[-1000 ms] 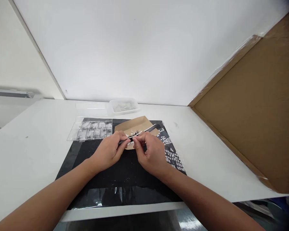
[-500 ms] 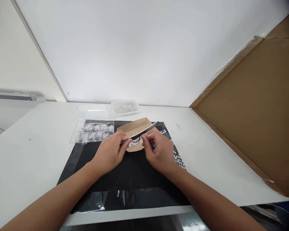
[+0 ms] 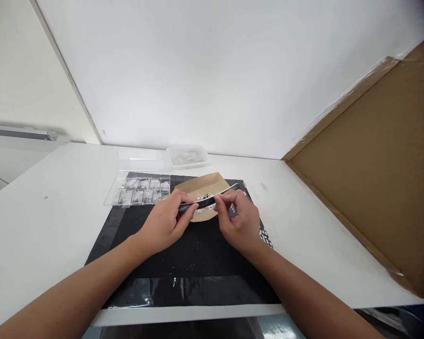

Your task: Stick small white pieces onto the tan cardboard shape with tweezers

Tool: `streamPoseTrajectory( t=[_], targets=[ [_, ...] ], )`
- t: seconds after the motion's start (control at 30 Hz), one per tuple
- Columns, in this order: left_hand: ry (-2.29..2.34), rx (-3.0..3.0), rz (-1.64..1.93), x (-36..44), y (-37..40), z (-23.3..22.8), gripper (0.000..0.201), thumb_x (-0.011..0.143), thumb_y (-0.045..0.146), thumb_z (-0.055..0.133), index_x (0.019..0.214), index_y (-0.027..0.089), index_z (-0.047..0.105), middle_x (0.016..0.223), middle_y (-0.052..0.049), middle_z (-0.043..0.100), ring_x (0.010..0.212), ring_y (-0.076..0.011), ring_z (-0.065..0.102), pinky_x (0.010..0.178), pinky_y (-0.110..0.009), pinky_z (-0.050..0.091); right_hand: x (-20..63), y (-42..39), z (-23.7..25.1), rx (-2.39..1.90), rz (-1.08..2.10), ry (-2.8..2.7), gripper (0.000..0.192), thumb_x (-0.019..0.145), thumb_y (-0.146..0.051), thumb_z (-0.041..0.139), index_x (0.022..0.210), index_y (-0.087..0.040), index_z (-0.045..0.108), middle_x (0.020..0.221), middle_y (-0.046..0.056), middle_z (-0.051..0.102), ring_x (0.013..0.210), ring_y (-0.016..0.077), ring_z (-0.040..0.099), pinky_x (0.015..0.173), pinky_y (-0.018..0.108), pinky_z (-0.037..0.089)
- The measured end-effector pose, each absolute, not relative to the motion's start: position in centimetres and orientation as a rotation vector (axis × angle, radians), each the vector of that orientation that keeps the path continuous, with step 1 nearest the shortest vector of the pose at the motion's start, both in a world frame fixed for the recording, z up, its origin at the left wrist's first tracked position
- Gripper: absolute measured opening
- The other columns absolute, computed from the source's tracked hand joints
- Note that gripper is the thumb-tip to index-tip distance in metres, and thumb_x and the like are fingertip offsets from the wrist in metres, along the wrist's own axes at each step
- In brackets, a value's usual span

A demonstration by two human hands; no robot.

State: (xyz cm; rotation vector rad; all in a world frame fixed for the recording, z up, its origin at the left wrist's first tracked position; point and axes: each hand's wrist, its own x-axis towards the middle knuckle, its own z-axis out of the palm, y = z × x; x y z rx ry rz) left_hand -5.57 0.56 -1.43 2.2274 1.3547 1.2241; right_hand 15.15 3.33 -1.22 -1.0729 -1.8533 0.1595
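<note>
Gripping a black nail file (image 3: 212,197) in left hand (image 3: 164,223) fingers, right hand (image 3: 240,220) pinching a small nail tip against it, brown paper (image 3: 201,184) beneath, compartment box (image 3: 138,190) left, cardboard panel (image 3: 374,165) walling right, bare worktop (image 3: 38,221) around.

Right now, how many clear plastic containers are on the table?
2. A compartmented clear box lies open at the black mat's far left corner, its lid behind it. A small clear tub sits further back by the wall. None looks hidden.

Bright, even light washes the white wall (image 3: 205,70) and table (image 3: 49,221), leaving only faint shadows. Glare streaks the black mat's (image 3: 183,263) glossy near edge. Straight lines bow toward the borders, and the corners darken and blur.
</note>
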Motion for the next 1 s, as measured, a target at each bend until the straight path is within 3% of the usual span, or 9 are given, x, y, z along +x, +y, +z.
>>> streamPoseTrajectory(
  t=[0.37,0.67,0.87,1.0],
  targets=[
    [1.384,2.314,1.227,-5.8,0.9,-1.9,0.014,0.101,0.032,0.053,0.108,0.021,0.058,0.087,-0.001,0.067,0.075,-0.0154,0.068,0.068,-0.026,0.05,14.2,3.0,-2.0,-1.02,0.051,-2.004,0.015,0.099,-0.03,0.056,0.086,-0.022,0.057,0.071,0.0,0.065,0.062,0.0157,0.059,0.065,0.03,0.042],
    [1.401,2.297,1.267,-5.8,0.7,-1.6,0.012,0.101,0.031,0.053,0.108,0.021,0.055,0.089,-0.002,0.066,0.078,-0.0164,0.069,0.069,-0.028,0.052,15.7,5.0,-1.1,-1.241,0.245,-1.775,0.018,0.1,-0.038,0.055,0.091,-0.023,0.059,0.076,0.001,0.069,0.065,0.0174,0.064,0.063,0.03,0.046],
    [1.427,2.308,1.256,-6.0,0.8,-1.8,0.014,0.101,0.032,0.054,0.107,0.021,0.056,0.089,-0.002,0.066,0.078,-0.0166,0.071,0.07,-0.028,0.053,14.5,3.6,-1.4,-1.081,0.154,-1.978,0.018,0.1,-0.033,0.053,0.084,-0.023,0.056,0.071,0.001,0.067,0.064,0.0173,0.061,0.073,0.035,0.045],
    [1.474,2.355,1.264,-6.2,1.1,-1.8,0.014,0.099,0.031,0.055,0.108,0.021,0.056,0.095,-0.003,0.068,0.074,-0.0152,0.07,0.066,-0.027,0.052,16.8,5.7,-0.8,-1.306,0.159,-1.84,0.022,0.099,-0.039,0.055,0.087,-0.022,0.059,0.073,0.002,0.069,0.064,0.0187,0.062,0.063,0.032,0.044]
  ],
)
